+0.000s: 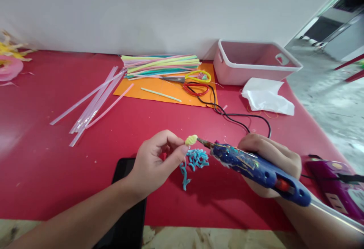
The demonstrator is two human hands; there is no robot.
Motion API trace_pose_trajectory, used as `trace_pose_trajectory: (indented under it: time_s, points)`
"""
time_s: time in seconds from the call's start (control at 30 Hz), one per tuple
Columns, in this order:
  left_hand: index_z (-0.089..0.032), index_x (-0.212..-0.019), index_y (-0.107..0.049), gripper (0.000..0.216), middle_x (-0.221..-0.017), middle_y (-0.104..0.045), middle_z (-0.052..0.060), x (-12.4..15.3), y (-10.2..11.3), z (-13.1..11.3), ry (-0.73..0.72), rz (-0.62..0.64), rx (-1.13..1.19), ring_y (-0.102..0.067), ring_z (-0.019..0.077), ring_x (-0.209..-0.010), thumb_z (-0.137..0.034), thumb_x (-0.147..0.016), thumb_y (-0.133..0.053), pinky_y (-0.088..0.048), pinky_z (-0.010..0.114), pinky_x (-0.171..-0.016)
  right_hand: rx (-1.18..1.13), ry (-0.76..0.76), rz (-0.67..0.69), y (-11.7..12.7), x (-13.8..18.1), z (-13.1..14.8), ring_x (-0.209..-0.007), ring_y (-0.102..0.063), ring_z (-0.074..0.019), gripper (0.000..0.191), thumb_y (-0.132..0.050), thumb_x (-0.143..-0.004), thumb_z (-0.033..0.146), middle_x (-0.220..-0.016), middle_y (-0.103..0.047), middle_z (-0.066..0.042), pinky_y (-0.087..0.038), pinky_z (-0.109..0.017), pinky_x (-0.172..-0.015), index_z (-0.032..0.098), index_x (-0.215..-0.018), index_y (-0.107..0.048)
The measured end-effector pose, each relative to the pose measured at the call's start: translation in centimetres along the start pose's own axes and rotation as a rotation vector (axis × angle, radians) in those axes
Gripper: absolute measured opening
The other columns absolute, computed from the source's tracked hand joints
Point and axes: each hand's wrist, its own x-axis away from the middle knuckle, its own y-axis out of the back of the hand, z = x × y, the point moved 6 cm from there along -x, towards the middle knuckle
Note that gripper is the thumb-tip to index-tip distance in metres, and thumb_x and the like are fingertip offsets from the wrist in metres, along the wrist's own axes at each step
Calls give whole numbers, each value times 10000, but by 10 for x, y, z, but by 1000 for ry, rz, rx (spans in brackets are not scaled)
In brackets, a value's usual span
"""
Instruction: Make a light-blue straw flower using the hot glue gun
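Between thumb and fingertips, my left hand (159,161) pinches a small yellow coiled piece (191,139), which looks like twisted pipe cleaner. My right hand (270,161) is wrapped round a blue glue gun (250,167), smeared with old glue. Its metal nozzle touches or nearly touches the right side of the yellow piece; I cannot tell which. A clear glue stick (335,216) juts from the gun's rear. Just below the nozzle, a bunch of short curly blue pipe cleaner pieces (197,159) lies on the red table (85,180).
Pipe cleaners (162,65) and scissors (199,76) lie on orange card (131,89). Plastic-wrapped pink strips (93,103) are left. A pink bin (250,72), white paper (265,93), black cable (239,115) and purple power strip (332,180) are right; a black phone (131,218) sits under my left forearm.
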Motion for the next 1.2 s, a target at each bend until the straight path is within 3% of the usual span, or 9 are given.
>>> trace_pose_trajectory:
  time_s: [0.2, 0.5, 0.73, 0.97, 1.2]
  points:
    - [-188, -822, -605, 109, -657, -630, -37, 0, 1, -1, -24, 6, -5, -585, 74, -566, -234, -896, -669, -454, 177, -546, 55, 13, 40, -2, -5, 3, -697, -631, -164, 183, -538, -915, 262, -827, -636, -59, -512, -287, -622, 161, -1039, -626]
    - [-184, -849, -558, 124, -581, -609, -71, -2, -4, -3, 55, 79, 84, -555, 32, -512, -235, -956, -595, -430, 116, -529, 35, 31, 30, 0, -5, 4, -653, -585, -143, 98, -569, -863, 237, -769, -601, -38, -489, -271, -575, 178, -939, -591]
    - [-178, -800, -542, 157, -555, -577, -74, -1, -7, -5, 49, 105, 57, -535, 33, -488, -203, -950, -581, -414, 127, -502, 62, 2, 55, 0, 0, 0, -653, -589, -143, 146, -604, -845, 266, -786, -606, -37, -486, -270, -587, 173, -957, -590]
    - [-179, -779, -537, 170, -549, -571, -73, -1, -6, -8, 16, 89, 16, -502, 31, -450, -201, -933, -604, -363, 141, -444, 97, -4, 39, 0, 0, 0, -616, -550, -133, 79, -568, -823, 221, -746, -569, -20, -463, -267, -550, 190, -896, -567]
    - [-172, -826, -577, 140, -571, -595, -67, 0, -6, -6, 57, 112, 77, -567, 40, -503, -225, -954, -594, -433, 137, -517, 113, -6, 18, 0, -2, 4, -611, -552, -130, 84, -561, -788, 172, -739, -563, -18, -465, -264, -553, 188, -871, -559]
